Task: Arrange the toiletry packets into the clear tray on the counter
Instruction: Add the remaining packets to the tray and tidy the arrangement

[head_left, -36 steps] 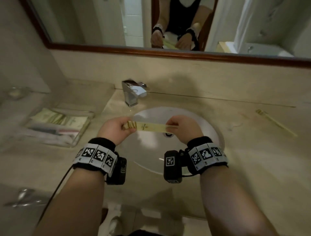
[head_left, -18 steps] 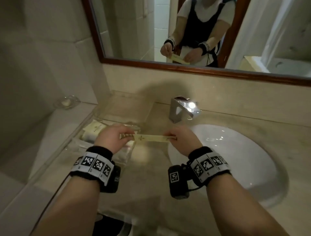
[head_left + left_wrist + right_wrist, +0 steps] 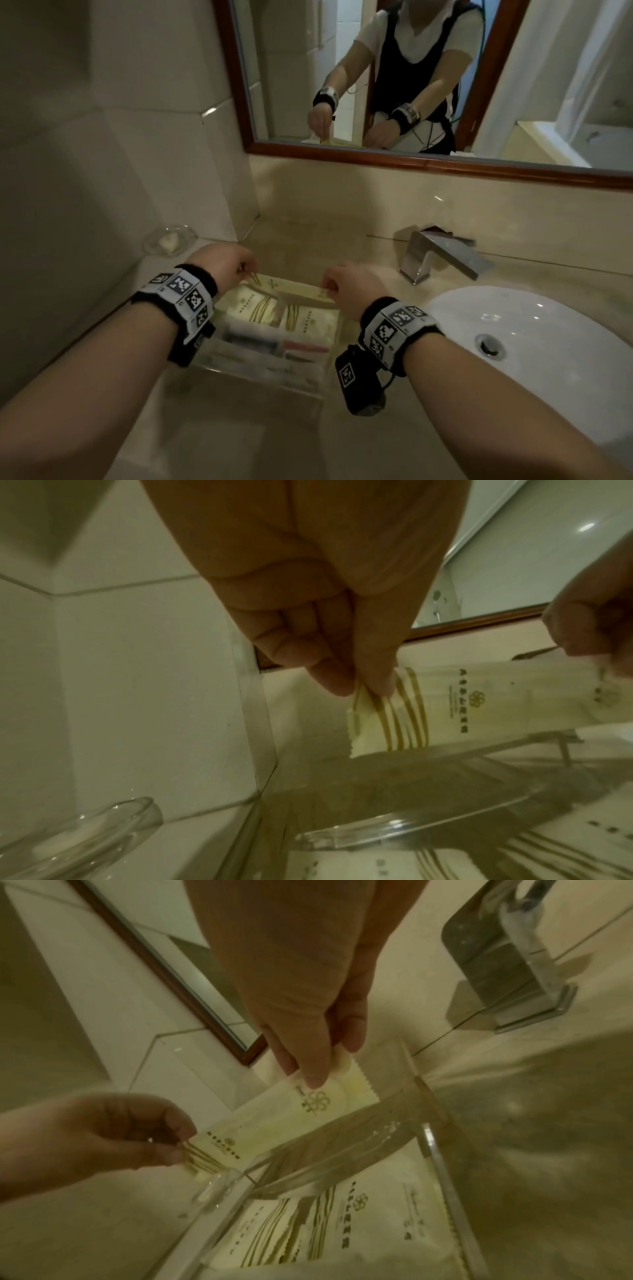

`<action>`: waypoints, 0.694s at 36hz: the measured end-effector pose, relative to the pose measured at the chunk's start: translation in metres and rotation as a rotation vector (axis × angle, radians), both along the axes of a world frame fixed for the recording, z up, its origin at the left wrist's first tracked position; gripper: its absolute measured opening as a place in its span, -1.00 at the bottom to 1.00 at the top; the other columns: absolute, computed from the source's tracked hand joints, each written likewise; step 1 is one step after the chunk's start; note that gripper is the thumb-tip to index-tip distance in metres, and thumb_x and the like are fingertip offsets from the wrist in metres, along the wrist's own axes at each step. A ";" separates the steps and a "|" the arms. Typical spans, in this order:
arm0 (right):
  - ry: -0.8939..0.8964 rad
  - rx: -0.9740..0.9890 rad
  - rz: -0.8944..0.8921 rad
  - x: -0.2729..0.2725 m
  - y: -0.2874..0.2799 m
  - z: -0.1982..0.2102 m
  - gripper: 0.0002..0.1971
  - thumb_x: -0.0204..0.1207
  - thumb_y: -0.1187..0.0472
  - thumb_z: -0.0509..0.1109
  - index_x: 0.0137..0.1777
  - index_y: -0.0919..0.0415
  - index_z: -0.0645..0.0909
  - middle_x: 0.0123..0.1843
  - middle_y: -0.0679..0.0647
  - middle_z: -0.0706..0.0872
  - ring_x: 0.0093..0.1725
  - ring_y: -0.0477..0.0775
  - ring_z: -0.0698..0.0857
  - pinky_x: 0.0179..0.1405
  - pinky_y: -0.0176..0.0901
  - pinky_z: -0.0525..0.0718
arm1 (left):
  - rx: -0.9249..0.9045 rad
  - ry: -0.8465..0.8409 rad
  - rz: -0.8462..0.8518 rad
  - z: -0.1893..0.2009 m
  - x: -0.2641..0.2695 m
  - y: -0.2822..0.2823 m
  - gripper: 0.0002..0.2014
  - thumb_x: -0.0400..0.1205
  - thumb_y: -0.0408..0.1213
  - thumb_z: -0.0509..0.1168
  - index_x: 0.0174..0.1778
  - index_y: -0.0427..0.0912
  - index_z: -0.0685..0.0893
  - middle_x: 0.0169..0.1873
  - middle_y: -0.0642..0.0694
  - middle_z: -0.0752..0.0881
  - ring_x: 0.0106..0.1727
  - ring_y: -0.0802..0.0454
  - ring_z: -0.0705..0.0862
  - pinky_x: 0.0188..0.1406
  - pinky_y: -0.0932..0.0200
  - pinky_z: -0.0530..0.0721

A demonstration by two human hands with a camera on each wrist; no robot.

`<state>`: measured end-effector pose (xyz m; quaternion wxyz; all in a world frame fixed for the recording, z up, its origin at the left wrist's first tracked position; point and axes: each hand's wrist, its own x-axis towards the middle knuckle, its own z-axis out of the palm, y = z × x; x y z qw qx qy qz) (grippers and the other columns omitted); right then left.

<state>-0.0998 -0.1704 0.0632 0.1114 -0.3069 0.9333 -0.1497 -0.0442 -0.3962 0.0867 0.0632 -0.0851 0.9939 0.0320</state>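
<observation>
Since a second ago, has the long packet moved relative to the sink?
Yes. The long packet has gone from above the sink leftward to above the clear tray, away from the faucet.

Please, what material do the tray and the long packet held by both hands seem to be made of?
Tray: likely clear acrylic or glass; its thick walls are see-through with bright glossy edges.
Long packet: probably thin matte paper or film, pale yellow with gold stripes; its end is serrated and it bends slightly between the hands.

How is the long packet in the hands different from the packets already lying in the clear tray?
The long packet is narrow and held off the surface, pinched at each end by the left hand and right hand. The tray packets are wider and lie flat in the clear tray. All are cream with gold stripes and print.
</observation>
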 end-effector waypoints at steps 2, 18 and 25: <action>-0.019 0.052 0.019 -0.007 -0.010 -0.002 -0.80 0.61 0.28 0.25 0.12 0.12 0.67 0.14 0.07 0.69 0.12 0.14 0.69 0.10 -0.02 0.71 | -0.006 -0.040 -0.009 -0.002 -0.010 -0.009 -0.82 0.56 -0.26 0.30 0.02 0.04 0.72 0.02 0.03 0.75 0.06 0.00 0.69 0.13 0.11 0.66; -0.134 0.329 0.089 -0.039 -0.037 -0.029 -0.71 0.62 0.29 0.21 0.30 0.10 0.55 0.30 0.09 0.61 0.21 0.16 0.65 0.11 -0.04 0.66 | -0.003 -0.253 -0.079 -0.044 -0.059 -0.030 -0.81 0.61 -0.20 0.30 0.08 0.02 0.76 0.13 0.02 0.76 0.19 0.01 0.68 0.22 0.21 0.60; -0.145 0.393 0.140 -0.042 -0.048 -0.040 -0.69 0.64 0.30 0.20 0.36 0.14 0.51 0.35 0.12 0.57 0.26 0.19 0.63 0.11 -0.02 0.63 | -0.076 -0.421 -0.121 -0.051 -0.074 -0.032 -0.79 0.63 -0.22 0.27 0.13 0.01 0.73 0.18 0.03 0.73 0.20 0.03 0.67 0.26 0.21 0.61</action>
